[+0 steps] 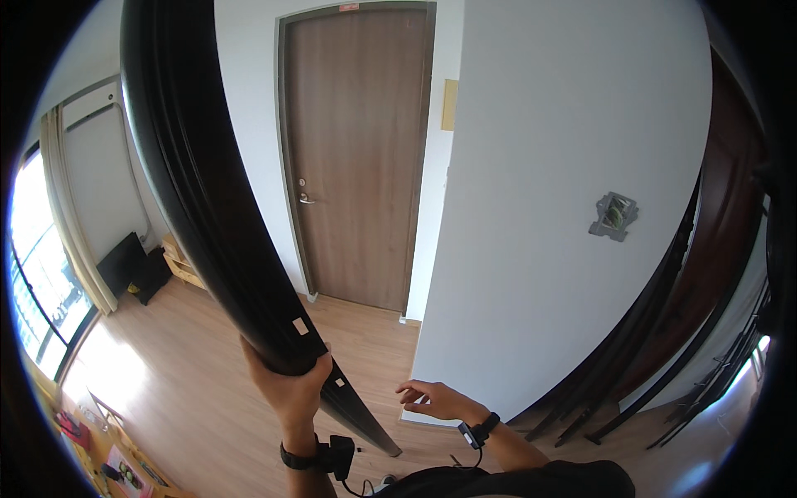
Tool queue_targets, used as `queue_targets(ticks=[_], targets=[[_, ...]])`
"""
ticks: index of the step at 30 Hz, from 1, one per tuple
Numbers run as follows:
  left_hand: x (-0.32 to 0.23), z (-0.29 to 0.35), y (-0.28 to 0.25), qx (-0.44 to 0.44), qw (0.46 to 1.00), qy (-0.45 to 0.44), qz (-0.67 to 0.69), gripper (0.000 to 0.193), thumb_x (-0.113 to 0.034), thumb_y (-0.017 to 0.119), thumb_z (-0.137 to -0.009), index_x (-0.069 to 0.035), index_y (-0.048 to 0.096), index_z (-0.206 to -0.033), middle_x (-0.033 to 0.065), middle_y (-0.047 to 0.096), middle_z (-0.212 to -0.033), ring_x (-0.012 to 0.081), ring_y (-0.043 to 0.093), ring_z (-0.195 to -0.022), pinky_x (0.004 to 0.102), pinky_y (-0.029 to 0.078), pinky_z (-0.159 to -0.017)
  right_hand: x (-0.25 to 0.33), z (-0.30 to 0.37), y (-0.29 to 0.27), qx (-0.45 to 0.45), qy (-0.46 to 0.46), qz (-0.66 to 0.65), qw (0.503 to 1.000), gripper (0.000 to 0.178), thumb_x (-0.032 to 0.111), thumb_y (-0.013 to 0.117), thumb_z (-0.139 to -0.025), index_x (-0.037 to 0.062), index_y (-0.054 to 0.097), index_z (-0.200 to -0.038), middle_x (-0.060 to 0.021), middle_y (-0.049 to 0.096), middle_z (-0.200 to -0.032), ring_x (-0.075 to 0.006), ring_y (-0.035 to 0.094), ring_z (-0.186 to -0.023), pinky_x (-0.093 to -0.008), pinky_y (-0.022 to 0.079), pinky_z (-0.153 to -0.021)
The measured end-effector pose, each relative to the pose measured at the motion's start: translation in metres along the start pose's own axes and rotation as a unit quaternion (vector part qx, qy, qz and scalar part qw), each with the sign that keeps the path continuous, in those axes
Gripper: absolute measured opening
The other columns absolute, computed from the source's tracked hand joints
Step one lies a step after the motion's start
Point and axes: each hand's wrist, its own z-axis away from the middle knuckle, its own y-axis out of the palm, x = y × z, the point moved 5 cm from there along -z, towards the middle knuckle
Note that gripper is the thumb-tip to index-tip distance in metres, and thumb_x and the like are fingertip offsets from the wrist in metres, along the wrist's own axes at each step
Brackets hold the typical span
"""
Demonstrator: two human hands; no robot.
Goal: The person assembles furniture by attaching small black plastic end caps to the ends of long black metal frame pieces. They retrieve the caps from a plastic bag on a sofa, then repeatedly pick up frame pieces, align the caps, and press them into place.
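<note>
My left hand (288, 384) grips a long black board (195, 191) that rises from near the floor up past the top of the picture, leaning to the upper left. Small white stickers sit on the board near my grip. Its lower end (378, 440) is close to the wooden floor (191, 382). My right hand (432, 400) hovers with fingers spread just right of the board's lower part, not touching it, in front of the corner of a white wall (564, 207). Both wrists wear black bands.
A brown door (357, 158) stands closed straight ahead. Several long dark boards (656, 332) lean against the wall at the right. A bright window (33, 282) with a curtain and low furniture lies at the left. Small items lie at the lower left.
</note>
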Motion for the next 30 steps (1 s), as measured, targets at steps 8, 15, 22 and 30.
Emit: queue_targets(ticks=[8,15,22,30], targets=[[0.086,-0.101,0.057,0.074,0.99,0.054,-0.111,0.105,-0.006,0.084,-0.062,-0.002,0.034,-0.154,0.0167,0.061,-0.12,0.0233,0.067,-0.1,0.0319,0.059,-0.087,-0.075,-0.003,-0.035,-0.013,0.135,0.01,0.991,0.037,0.032,0.065,-0.103,0.0072,0.065,-0.13,-0.0101,0.074,-0.115,-0.0216,0.069,-0.106,-0.0348,0.052,-0.097],[0.181,-0.177,0.147,0.125,0.98,0.067,-0.141,0.103,-0.007,0.084,-0.064,-0.001,0.035,-0.154,0.0232,0.066,-0.119,0.0316,0.074,-0.097,0.0377,0.063,-0.085,-0.175,-0.006,-0.054,-0.004,0.242,-0.018,0.97,0.043,0.039,0.066,-0.102,0.0082,0.066,-0.133,-0.0083,0.074,-0.12,-0.0186,0.067,-0.113,-0.0326,0.05,-0.1],[0.277,-0.263,0.238,0.161,0.975,0.056,-0.142,0.105,-0.013,0.086,-0.064,0.001,0.036,-0.155,0.0278,0.063,-0.13,0.0374,0.071,-0.106,0.0415,0.06,-0.091,-0.221,-0.018,-0.071,-0.109,0.281,-0.076,0.95,0.039,0.034,0.066,-0.101,0.0052,0.069,-0.127,-0.0114,0.074,-0.115,-0.0203,0.068,-0.108,-0.0329,0.052,-0.097],[0.384,-0.341,0.335,0.24,0.968,-0.006,-0.073,0.106,-0.012,0.089,-0.067,0.007,0.033,-0.155,0.0299,0.056,-0.141,0.0411,0.061,-0.124,0.0425,0.052,-0.106,-0.208,-0.047,-0.053,-0.282,0.267,-0.103,0.916,0.032,0.026,0.065,-0.103,0.0011,0.07,-0.122,-0.0111,0.076,-0.106,-0.019,0.072,-0.098,-0.0342,0.056,-0.086]])
